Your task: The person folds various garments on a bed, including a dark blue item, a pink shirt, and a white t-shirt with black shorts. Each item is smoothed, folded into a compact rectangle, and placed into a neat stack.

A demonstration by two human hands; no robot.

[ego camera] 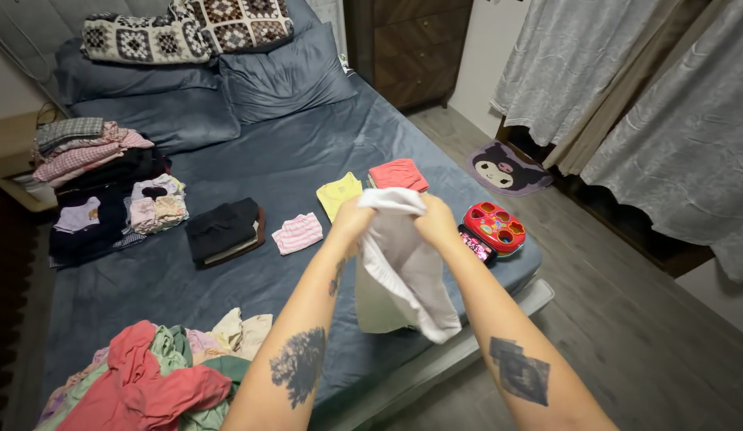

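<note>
Both my hands hold up a white garment (403, 267) above the foot of a bed with a blue-grey sheet (276, 172). My left hand (351, 219) grips its top left edge and my right hand (435, 221) grips its top right edge. The cloth hangs down between my forearms. Just beyond my hands lie a folded yellow top (338, 194), a folded coral-red piece (398, 174) and a folded pink striped piece (298, 233).
A heap of unfolded clothes (148, 375) lies at the near left. Folded stacks (224, 231) and piles (100, 152) sit on the left side, pillows (284, 76) at the head. A red toy tray (494, 227) rests at the bed's right edge. Wooden floor, a character mat (507, 169) and curtains lie to the right.
</note>
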